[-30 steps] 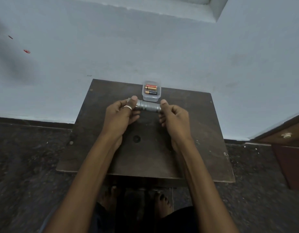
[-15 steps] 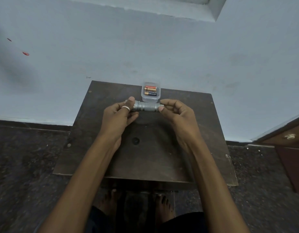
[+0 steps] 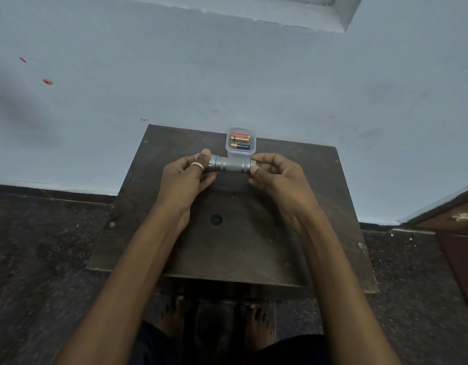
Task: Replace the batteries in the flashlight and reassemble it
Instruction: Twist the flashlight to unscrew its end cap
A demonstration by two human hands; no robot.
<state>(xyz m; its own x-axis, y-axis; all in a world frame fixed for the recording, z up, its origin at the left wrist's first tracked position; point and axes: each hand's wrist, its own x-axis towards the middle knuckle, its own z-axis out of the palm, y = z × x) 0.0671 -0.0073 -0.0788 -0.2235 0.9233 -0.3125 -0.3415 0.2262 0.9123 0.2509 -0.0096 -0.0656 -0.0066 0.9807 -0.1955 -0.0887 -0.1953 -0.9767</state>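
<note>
A pale blue wall backs a dark wooden tabletop. Above it, the silver flashlight lies level between the hands: left hand clasping its head, right hand pinching its tail. Just beyond them sits a clear box of batteries.

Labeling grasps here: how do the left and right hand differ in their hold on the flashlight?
The left hand wraps the wider end of the flashlight, thumb on top, while the right hand only pinches the narrower end with its fingertips. The left hand wears a pale ring; the right hand shows none. The left hand covers more of the body than the right hand does. Both hold the flashlight level above the table, near the battery case.
</note>
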